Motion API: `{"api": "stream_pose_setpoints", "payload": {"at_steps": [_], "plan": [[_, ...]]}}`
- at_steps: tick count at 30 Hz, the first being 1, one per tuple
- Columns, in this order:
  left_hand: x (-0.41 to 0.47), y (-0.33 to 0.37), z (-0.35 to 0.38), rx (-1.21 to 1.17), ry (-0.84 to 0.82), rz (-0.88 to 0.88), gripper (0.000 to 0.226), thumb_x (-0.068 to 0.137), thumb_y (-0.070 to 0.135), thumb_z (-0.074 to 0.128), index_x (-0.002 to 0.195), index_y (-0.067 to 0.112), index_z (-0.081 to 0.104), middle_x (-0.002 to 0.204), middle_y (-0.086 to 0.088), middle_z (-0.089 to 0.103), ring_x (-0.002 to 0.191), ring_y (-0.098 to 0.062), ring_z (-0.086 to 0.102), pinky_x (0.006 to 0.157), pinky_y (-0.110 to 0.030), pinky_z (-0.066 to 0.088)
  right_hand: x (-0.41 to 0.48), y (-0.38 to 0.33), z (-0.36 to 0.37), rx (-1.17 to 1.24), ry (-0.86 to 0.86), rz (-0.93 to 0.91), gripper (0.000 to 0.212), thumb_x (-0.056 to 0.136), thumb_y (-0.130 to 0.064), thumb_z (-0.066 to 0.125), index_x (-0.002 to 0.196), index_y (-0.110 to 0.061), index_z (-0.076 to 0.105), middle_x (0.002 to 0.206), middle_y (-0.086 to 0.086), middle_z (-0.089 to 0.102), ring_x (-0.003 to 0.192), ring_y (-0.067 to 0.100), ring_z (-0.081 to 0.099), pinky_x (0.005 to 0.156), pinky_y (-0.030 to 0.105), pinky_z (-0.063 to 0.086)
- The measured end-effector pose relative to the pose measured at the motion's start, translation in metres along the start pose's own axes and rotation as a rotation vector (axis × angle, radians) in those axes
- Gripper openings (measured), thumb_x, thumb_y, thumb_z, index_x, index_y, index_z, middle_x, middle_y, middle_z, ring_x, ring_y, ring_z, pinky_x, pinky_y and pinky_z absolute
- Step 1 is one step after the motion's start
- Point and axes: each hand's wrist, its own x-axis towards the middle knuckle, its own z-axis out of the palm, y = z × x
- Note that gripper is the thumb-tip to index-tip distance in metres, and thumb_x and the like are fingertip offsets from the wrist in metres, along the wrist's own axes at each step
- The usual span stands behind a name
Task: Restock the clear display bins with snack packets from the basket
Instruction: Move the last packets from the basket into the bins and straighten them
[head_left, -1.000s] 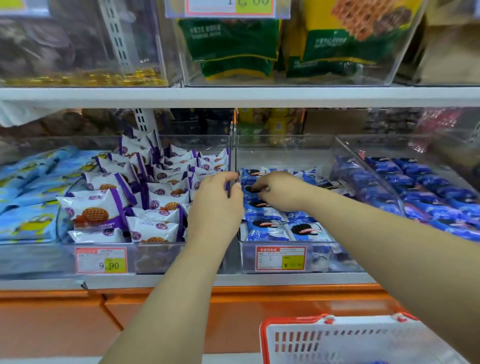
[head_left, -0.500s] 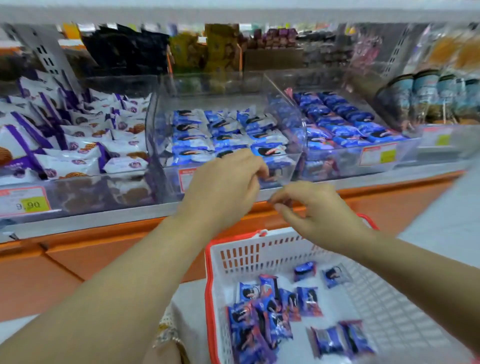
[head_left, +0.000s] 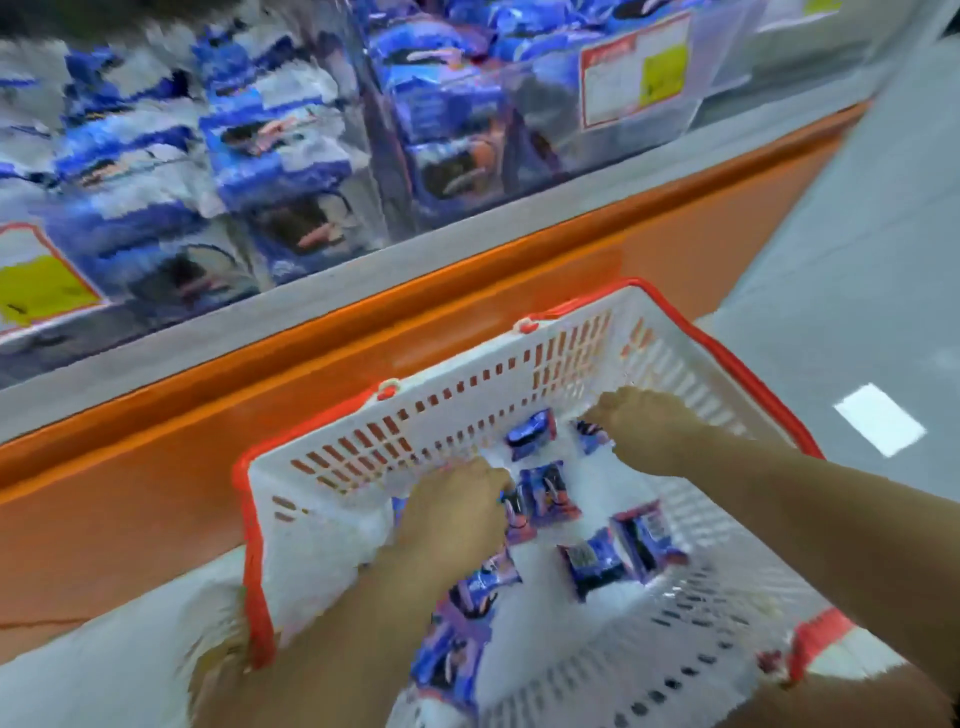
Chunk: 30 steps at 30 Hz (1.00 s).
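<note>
left hand (head_left: 452, 514) and right hand (head_left: 644, 431) sit in the white basket (head_left: 467, 400) among blue snack packets (head_left: 592, 564); blur hides either grip.

Bright, even light; heavy motion blur smears everything.

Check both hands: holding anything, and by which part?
Cannot tell: left hand and right hand are among the blue packets in the basket, any grip hidden and blurred.
</note>
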Motion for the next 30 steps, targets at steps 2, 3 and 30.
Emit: {"api": "stream_pose_setpoints", "payload": {"at_steps": [2,3,30], "plan": [[0.013,0.003,0.026,-0.01,-0.041,-0.029,0.032,0.095,0.023,0.046,0.124,0.025,0.059,0.126,-0.002,0.056,0.113,-0.026,0.055,0.089,-0.038,0.047,0.016,0.004,0.015,-0.044,-0.028,-0.012,0.051,0.089,-0.012,0.05,0.139,-0.02,0.045,0.136,0.006,0.046,0.125,0.028,0.046,0.097,0.046,0.047],[0.017,0.004,0.039,-0.004,-0.069,-0.043,0.034,0.095,0.024,0.046,0.126,0.025,0.057,0.131,-0.001,0.053,0.117,-0.026,0.053,0.092,-0.038,0.045,0.024,0.005,0.021,-0.063,-0.039,-0.013,0.052,0.089,-0.011,0.05,0.14,-0.019,0.044,0.141,0.008,0.043,0.129,0.03,0.042,0.1,0.046,0.045],[-0.026,0.021,-0.09,-0.027,0.141,-0.113,0.044,0.098,0.027,0.049,0.141,0.028,0.047,0.142,-0.001,0.052,0.122,-0.027,0.055,0.099,-0.04,0.045,-0.061,-0.057,-0.142,0.268,0.043,-0.177,0.044,0.079,-0.028,0.066,0.122,-0.024,0.056,0.11,0.0,0.064,0.094,0.02,0.06,0.083,0.037,0.055]]}}
